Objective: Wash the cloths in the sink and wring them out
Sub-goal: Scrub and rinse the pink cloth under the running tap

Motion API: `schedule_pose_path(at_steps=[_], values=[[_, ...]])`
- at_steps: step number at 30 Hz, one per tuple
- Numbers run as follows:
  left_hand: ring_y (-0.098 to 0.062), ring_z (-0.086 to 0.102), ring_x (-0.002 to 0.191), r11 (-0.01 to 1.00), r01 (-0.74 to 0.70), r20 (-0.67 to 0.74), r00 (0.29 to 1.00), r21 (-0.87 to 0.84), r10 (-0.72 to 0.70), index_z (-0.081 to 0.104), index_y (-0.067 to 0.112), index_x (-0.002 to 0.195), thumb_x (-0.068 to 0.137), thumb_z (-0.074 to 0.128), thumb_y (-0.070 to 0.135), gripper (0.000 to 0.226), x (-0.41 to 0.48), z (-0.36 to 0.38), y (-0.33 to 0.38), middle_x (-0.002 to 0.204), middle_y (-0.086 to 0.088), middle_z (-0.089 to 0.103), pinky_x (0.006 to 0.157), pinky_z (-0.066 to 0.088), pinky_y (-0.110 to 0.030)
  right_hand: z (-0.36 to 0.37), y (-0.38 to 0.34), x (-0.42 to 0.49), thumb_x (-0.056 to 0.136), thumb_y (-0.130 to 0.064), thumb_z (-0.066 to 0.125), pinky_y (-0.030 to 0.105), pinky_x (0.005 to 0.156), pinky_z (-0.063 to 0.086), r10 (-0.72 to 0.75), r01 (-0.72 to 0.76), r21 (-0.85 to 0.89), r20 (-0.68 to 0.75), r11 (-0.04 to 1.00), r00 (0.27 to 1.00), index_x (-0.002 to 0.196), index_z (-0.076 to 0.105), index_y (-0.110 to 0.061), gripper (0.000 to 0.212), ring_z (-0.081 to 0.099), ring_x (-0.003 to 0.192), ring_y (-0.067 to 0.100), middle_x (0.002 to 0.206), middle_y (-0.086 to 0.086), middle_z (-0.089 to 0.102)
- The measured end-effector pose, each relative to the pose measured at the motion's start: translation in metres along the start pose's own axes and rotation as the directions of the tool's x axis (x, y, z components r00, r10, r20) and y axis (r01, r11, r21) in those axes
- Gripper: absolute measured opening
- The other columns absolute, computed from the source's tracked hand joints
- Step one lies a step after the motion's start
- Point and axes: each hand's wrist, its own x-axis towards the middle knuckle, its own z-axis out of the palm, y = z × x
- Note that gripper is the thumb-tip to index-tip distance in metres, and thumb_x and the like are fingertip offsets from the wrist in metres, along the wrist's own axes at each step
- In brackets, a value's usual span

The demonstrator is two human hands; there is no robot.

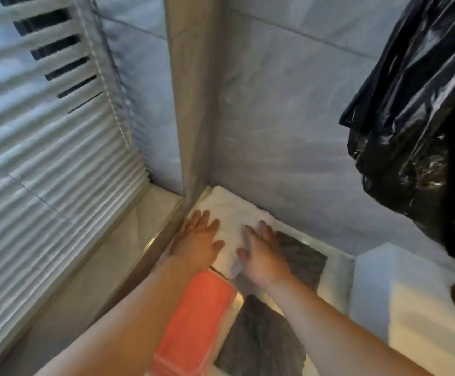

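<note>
Pressing the white cloth (230, 210), snug against the wall corner (208, 169): left hand (198, 240), right hand (261, 253), fingers (204, 219) spread.

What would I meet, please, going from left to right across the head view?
White slatted window blind → left hand → right hand → glossy black plastic bag.
</note>
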Motion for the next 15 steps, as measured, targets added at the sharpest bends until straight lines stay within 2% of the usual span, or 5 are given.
schedule_pose_path(at_steps=[5,7,10,12,15], values=[[-0.020,-0.002,0.156,1.000,-0.003,0.060,0.998,-0.025,0.005,0.021,0.025,0.160,0.103,0.046,0.045,0.066,-0.007,-0.002,-0.003,0.170,-0.002,0.002,0.126,0.003,-0.039,-0.002,-0.003,0.001,0.104,-0.038,0.045,0.040,0.125,0.016,0.012,-0.008,-0.043,0.113,0.999,0.994,0.154,0.032,-0.023,0.054,0.001,0.155,0.030,0.168,0.014,0.001],[-0.024,0.013,0.155,0.989,0.000,-0.004,1.000,-0.149,0.000,0.034,0.017,0.156,0.101,0.054,0.036,0.062,-0.020,-0.007,-0.006,0.167,-0.007,0.018,0.125,0.011,-0.034,-0.006,-0.007,-0.009,0.100,-0.030,0.052,0.039,0.120,0.028,-0.033,0.036,-0.053,0.055,0.998,0.998,0.144,0.045,-0.017,0.047,0.021,0.148,0.034,0.158,0.016,0.024],[-0.030,0.046,0.135,0.959,0.039,-0.165,0.982,-0.280,-0.088,0.060,0.009,0.136,0.090,0.066,0.018,0.047,-0.073,-0.003,-0.019,0.143,-0.010,0.053,0.115,0.030,-0.031,0.005,-0.016,-0.046,0.088,-0.018,0.063,0.035,0.098,0.047,-0.190,0.187,-0.034,-0.133,0.982,0.973,0.113,0.069,-0.010,0.027,0.057,0.113,0.032,0.118,0.010,0.059],[-0.032,0.052,0.127,0.952,0.124,-0.197,0.963,-0.281,-0.184,0.065,0.008,0.128,0.084,0.065,0.015,0.045,-0.112,0.011,-0.035,0.134,-0.011,0.059,0.111,0.036,-0.033,0.016,-0.024,-0.070,0.090,-0.019,0.062,0.031,0.094,0.047,-0.175,0.179,0.058,-0.065,0.982,0.982,0.110,0.071,-0.012,0.023,0.061,0.107,0.027,0.111,0.008,0.064],[-0.033,0.044,0.137,0.929,0.300,-0.063,0.945,-0.219,-0.320,0.050,0.011,0.144,0.091,0.061,0.032,0.058,-0.153,0.034,-0.047,0.149,-0.013,0.045,0.115,0.036,-0.039,0.033,-0.032,-0.088,0.095,-0.025,0.058,0.030,0.096,0.044,-0.105,0.096,0.106,0.080,0.990,0.991,0.119,0.066,-0.015,0.027,0.062,0.112,0.025,0.119,0.007,0.066]])
